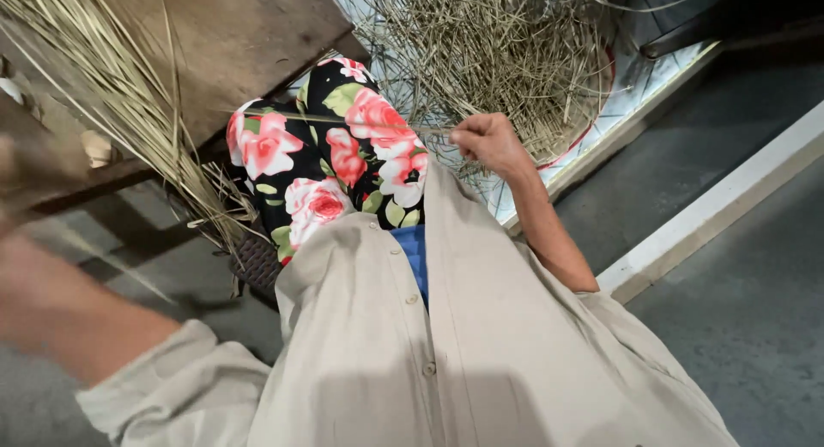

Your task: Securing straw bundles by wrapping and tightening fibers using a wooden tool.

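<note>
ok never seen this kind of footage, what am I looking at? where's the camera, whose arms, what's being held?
There is no machine: one camera sits on a person's head and looks down their own body, so you see their beige button shirt and flowered trousers from above. The right hand is closed around a thin dry straw-like strip that runs across the knee. The left hand is at the frame's left edge and badly blurred, so its grip cannot be told. Beyond the knees lies a loose pile of dry straw on a pale mat. To the left, a bundle of long pale strips leans by a wooden board. The floor is grey.
</note>
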